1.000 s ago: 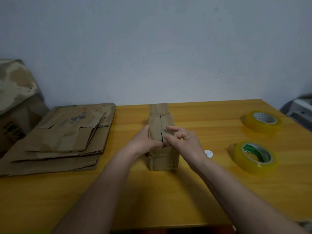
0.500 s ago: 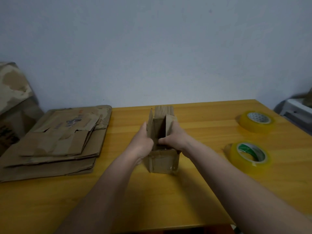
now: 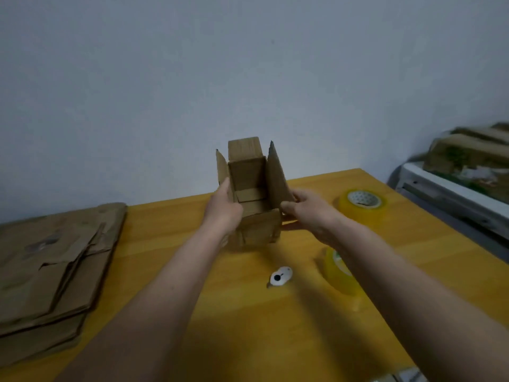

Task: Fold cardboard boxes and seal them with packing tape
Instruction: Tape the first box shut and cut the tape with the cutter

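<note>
We are holding a small cardboard box [image 3: 252, 205] upright between both hands, just above the yellow wooden counter [image 3: 248, 312] or barely resting on it; the blur makes that hard to tell. Our left hand [image 3: 223, 209] is cupping the left wall, thumb curled over the edge, and our right hand [image 3: 304, 208] is pinching the right flap, so both sets of fingers are grasping the box. Its four top flaps are standing open, and inner flaps are lying loose at the bottom. Two tape rolls are sitting to the right: the far roll [image 3: 360, 206] and the near roll [image 3: 337, 271], which our right forearm is partly hiding. A small white cutter [image 3: 279, 276] is lying between our arms, and flattened cardboard [image 3: 52, 260] is stacked at left. Since we are seeing no tape on the bottom flaps, they may be sagging open, and squeezing unevenly could be skewing the thin walls.
</note>
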`<state>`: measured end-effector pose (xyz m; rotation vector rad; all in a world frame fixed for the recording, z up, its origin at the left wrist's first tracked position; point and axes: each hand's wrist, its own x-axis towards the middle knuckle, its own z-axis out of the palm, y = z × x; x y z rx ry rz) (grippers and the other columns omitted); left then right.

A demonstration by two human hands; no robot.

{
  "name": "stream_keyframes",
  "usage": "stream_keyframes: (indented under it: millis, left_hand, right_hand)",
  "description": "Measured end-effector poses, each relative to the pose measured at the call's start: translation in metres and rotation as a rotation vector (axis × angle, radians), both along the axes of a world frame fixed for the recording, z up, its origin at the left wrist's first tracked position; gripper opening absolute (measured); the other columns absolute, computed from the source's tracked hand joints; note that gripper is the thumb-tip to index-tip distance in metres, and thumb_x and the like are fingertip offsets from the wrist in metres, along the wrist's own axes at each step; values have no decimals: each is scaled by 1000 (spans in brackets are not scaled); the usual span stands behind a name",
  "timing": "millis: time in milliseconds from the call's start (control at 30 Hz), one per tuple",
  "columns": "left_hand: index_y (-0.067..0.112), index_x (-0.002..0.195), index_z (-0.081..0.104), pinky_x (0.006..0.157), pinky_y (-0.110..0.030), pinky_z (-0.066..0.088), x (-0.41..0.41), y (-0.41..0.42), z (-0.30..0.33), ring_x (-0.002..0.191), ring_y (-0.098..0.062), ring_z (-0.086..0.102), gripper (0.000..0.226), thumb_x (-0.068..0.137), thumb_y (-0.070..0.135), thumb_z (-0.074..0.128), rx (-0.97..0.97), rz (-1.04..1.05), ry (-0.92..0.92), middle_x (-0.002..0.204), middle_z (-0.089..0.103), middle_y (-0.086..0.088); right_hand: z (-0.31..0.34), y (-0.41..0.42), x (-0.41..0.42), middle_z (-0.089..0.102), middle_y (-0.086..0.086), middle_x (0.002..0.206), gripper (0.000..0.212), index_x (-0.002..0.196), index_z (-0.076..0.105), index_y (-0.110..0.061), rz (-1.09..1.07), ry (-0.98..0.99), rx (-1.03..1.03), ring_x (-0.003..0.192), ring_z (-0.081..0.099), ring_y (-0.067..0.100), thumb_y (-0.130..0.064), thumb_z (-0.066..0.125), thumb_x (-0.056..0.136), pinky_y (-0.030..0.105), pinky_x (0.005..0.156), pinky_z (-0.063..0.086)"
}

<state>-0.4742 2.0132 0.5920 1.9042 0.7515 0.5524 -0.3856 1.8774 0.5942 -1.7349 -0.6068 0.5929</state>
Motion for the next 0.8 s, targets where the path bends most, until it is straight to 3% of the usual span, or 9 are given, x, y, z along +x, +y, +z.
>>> stream_keyframes:
  millis: [100, 200, 267, 367, 433, 500, 633, 733, 800]
  left_hand:
    - [31, 155, 7, 83, -19, 49, 55, -23, 11, 140, -27, 35, 92, 89, -13, 54, 61, -55, 0, 160, 18, 0]
    - [31, 155, 3, 98, -33, 49, 123, -51, 19, 141, -27, 32, 95, 88, -12, 55, 123, -145, 17, 161, 17, -2]
    - [29, 155, 4, 100, -29, 45, 171, -69, 24, 143, -27, 28, 91, 89, -10, 54, 130, -206, 31, 161, 17, -3]
    - [26, 155, 12, 75, -11, 43, 242, -92, 29, 138, -25, 36, 83, 92, -7, 54, 129, -276, 31, 160, 19, -3]
    - [24, 154, 18, 55, -2, 41, 288, -103, 27, 114, -17, 54, 78, 92, -6, 54, 128, -323, 33, 159, 22, -4]
    - [22, 153, 23, 46, -9, 44, 329, -111, 23, 89, -11, 59, 74, 92, -6, 53, 111, -365, 48, 156, 29, -7]
    - [17, 153, 24, 67, -20, 52, 388, -121, -1, 110, -23, 59, 71, 91, -4, 52, 187, -369, 145, 156, 30, -7]
    - [4, 148, 29, 85, -23, 43, 415, -125, -30, 133, -29, 42, 57, 95, 2, 49, 280, -369, 273, 152, 34, -12]
    - [2, 146, 30, 99, -29, 39, 427, -125, -42, 135, -29, 38, 52, 98, 9, 47, 282, -376, 308, 150, 36, -14]
  right_hand:
    - [3, -25, 51, 64, 17, 108, 21, 108, 60, -6, -218, 19, 97, 93, 65, 26, -17, 43, 101, 40, 80, 56]
    - [8, -55, 104, 65, 17, 107, 21, 109, 60, -6, -393, 48, 215, 94, 66, 29, -21, 47, 100, 42, 78, 58]
    - [14, -76, 145, 66, 17, 101, 19, 102, 63, -6, -458, -9, 226, 92, 66, 29, -20, 51, 98, 46, 82, 57]
    - [17, -100, 206, 64, 24, 95, 23, 89, 65, -3, -532, -99, 196, 89, 64, 36, -20, 53, 97, 57, 84, 53]
    - [10, -112, 250, 65, 27, 100, 28, 93, 66, -2, -587, -138, 161, 96, 63, 41, -25, 51, 97, 60, 83, 51]
    - [2, -119, 287, 67, 24, 97, 28, 92, 67, -5, -642, -142, 138, 94, 65, 38, -25, 49, 98, 58, 82, 53]
    - [-21, -124, 339, 64, 15, 83, 25, 87, 62, -9, -687, -157, 17, 85, 66, 33, -15, 42, 101, 51, 78, 57]
    - [-50, -119, 364, 59, 10, 86, 19, 105, 56, -4, -566, -176, -203, 79, 59, 25, 0, 40, 96, 36, 64, 53]
    - [-66, -112, 373, 54, 9, 98, 29, 120, 44, -7, -499, -193, -331, 88, 54, 22, 3, 41, 93, 32, 70, 46]
